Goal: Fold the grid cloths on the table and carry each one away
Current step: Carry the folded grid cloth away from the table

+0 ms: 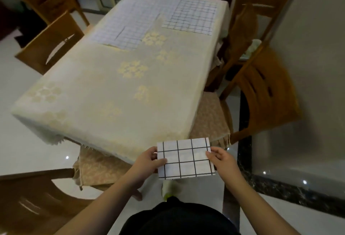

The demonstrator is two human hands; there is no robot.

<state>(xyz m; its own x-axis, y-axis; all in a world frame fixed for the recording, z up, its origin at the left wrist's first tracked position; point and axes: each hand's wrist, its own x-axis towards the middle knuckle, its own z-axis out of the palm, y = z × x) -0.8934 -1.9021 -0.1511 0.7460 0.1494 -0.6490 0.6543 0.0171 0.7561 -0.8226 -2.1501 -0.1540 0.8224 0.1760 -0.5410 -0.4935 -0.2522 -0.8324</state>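
A folded white cloth with a bold black grid (186, 160) is held in the air just off the table's near corner. My left hand (151, 158) grips its left edge, thumb on top. My right hand (220, 157) pinches its right edge. On the far part of the table (104, 93) lie two more grid cloths, spread flat: a large fine-grid cloth (130, 23) at the far left and a smaller dark-lined cloth (194, 16) at the far right.
The table wears a cream tablecloth with floral patches. Wooden chairs stand around it: two on the left (50, 42), one at the near left (33, 197), two on the right (265, 93), with cushioned seats (209, 119). A wall with dark stone trim (280, 188) runs along the right.
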